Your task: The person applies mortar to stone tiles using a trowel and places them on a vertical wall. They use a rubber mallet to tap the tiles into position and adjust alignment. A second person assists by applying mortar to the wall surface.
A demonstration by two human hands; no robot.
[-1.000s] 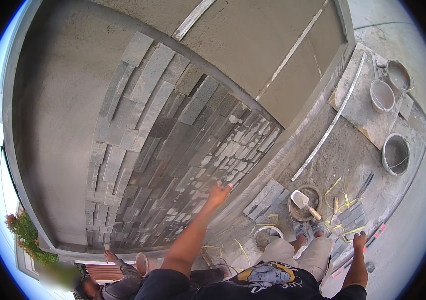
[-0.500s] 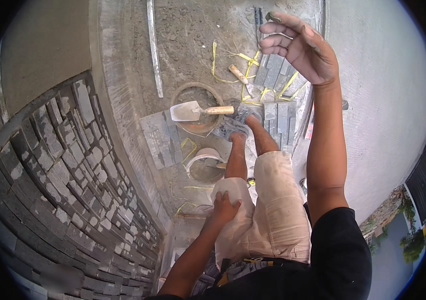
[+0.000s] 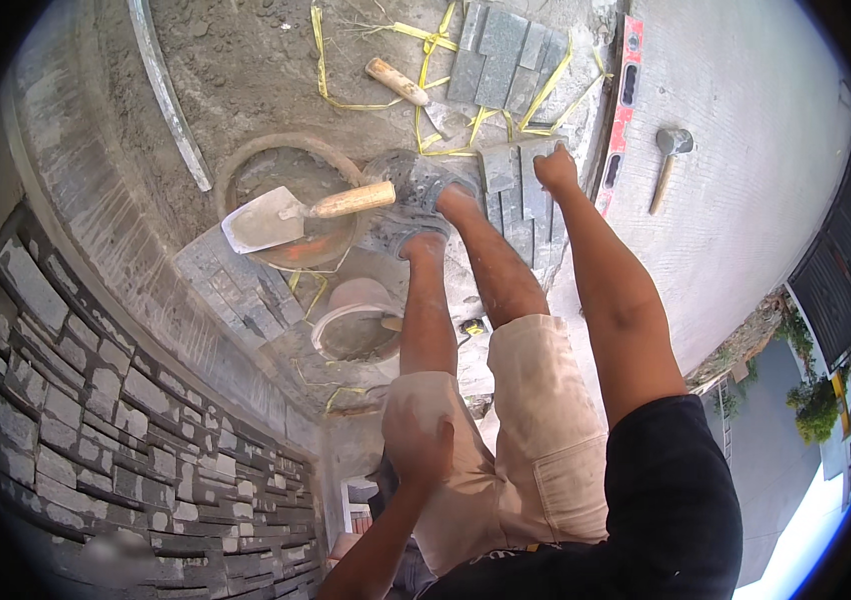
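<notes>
My right hand (image 3: 556,165) is at the upper end of a stack of dark stone tiles (image 3: 501,210), fingers curled; I cannot make out what, if anything, is in them. My left hand (image 3: 421,435) rests on my left knee, fingers somewhat apart and blurred. A broad trowel (image 3: 266,220) with a wooden handle lies across a mortar bucket (image 3: 301,145) beside my feet. A smaller trowel (image 3: 396,80) lies among yellow straps (image 3: 326,100). More stone tiles lie flat (image 3: 501,55) beyond it and in a batch (image 3: 221,280) left of my feet.
A stone-clad wall (image 3: 96,440) runs down the left. A second bucket (image 3: 331,355) stands beside my left leg. A long straight bar (image 3: 166,90) lies upper left. A red level (image 3: 621,130) and a rubber mallet (image 3: 674,160) lie on the right.
The view has swung from the wall down to the ground. My left hand moved from the wall onto my knee. My right hand, raised half a second ago, has lowered to the tile stack, fingers curling.
</notes>
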